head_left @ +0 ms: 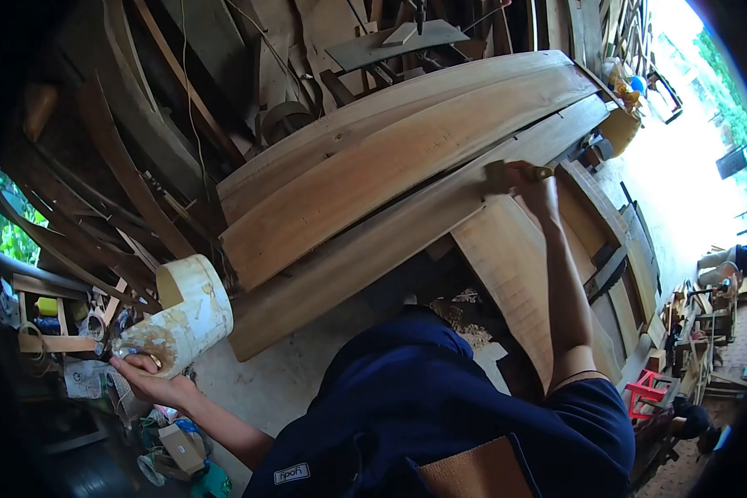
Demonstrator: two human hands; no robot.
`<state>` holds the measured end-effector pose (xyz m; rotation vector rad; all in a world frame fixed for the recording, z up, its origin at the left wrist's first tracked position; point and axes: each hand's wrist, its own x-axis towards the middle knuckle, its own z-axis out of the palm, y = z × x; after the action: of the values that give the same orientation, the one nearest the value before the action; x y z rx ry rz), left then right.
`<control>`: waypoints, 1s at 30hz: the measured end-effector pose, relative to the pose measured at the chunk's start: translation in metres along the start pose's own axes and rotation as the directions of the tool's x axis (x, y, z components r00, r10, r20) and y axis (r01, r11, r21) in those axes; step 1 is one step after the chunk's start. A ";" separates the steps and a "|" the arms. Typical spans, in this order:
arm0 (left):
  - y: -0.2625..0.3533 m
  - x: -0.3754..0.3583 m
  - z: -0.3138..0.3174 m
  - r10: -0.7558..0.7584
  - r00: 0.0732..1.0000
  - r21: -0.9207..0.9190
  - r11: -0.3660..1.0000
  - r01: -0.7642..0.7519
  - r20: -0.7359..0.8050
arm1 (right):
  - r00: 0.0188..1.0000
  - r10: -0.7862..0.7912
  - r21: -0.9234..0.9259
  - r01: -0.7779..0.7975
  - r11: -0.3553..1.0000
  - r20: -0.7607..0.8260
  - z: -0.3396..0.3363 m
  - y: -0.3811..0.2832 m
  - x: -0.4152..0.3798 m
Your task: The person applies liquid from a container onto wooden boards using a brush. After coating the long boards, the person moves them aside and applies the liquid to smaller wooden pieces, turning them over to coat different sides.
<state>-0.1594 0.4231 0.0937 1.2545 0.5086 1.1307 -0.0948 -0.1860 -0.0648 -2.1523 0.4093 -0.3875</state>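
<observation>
My left hand (pixel 153 383) grips a white plastic container (pixel 201 311) with brown stains, cut open at the top and tilted. My right hand (pixel 536 189) is closed around the handle of a flat brush (pixel 498 178). The bristles are against or just over a long narrow plank (pixel 373 253); blur hides whether they touch. Beyond it lies a broad brown plank (pixel 423 170), with a paler board (pixel 373 114) along its far side. What the container holds is hidden from here.
Another wide board (pixel 519 286) slants below the narrow plank, near my right forearm. A drill press table (pixel 398 43) stands behind the planks. Timber (pixel 124 149) leans at the left. A red plastic stool (pixel 646 392) and a person (pixel 726 264) are at the right.
</observation>
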 end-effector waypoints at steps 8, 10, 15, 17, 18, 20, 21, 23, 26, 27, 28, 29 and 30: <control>0.006 -0.015 0.058 0.118 0.990 0.186 0.974 -0.130 0.076 | 0.935 -0.208 -0.049 0.231 0.972 0.286 0.019 -0.087 -0.032; 0.004 -0.022 0.074 0.077 0.990 0.194 0.976 -0.099 0.116 | 0.921 -0.084 -0.025 0.101 0.995 0.380 0.022 -0.098 -0.032; 0.008 -0.035 0.100 0.029 0.983 0.211 0.975 -0.067 0.182 | 0.859 -0.015 0.181 -0.090 0.979 0.511 -0.001 -0.031 0.017; 0.012 -0.039 0.105 -0.033 0.979 0.090 0.996 0.015 0.201 | 0.901 0.147 0.135 -0.219 0.966 0.408 -0.039 0.000 0.052; 0.009 -0.033 0.099 -0.065 0.971 0.032 0.998 0.059 0.231 | 0.951 0.133 0.124 -0.173 0.977 0.280 -0.059 0.011 0.067; 0.012 -0.032 0.096 -0.072 0.972 0.008 0.997 0.072 0.224 | 0.995 -0.058 -0.185 0.072 0.980 0.081 -0.099 0.079 0.110; 0.014 -0.032 0.095 -0.082 0.970 -0.025 0.996 0.090 0.228 | 0.961 -0.276 -0.445 0.257 0.858 0.021 -0.114 0.099 0.127; 0.019 -0.033 0.093 -0.067 0.973 0.011 0.998 0.067 0.219 | 0.988 -0.074 -0.398 0.014 0.917 -0.137 -0.133 0.112 0.152; 0.025 -0.032 0.088 -0.081 0.981 0.034 0.996 0.076 0.178 | 0.951 -0.221 -0.643 0.033 0.765 -0.214 -0.117 0.118 0.152; 0.031 -0.051 0.108 -0.062 0.995 0.041 0.997 0.059 0.075 | 0.951 -0.283 -0.664 0.131 0.736 -0.127 -0.105 0.095 0.139; 0.029 -0.043 0.096 -0.050 0.993 0.051 0.998 0.045 0.102 | 0.953 -0.303 -0.713 0.228 0.664 0.023 -0.089 0.084 0.128; 0.028 -0.035 0.083 -0.041 0.991 0.061 0.998 0.033 0.129 | 0.934 -0.313 -0.741 0.333 0.583 0.173 -0.073 0.073 0.118; 0.029 -0.040 0.085 -0.016 0.988 0.080 0.997 0.004 0.154 | 0.910 -0.351 -0.716 0.396 0.575 0.221 -0.053 0.054 0.102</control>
<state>-0.1164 0.3446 0.1355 1.3948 0.4460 1.0037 -0.0331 -0.2968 -0.0664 -3.0938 0.0489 -0.4387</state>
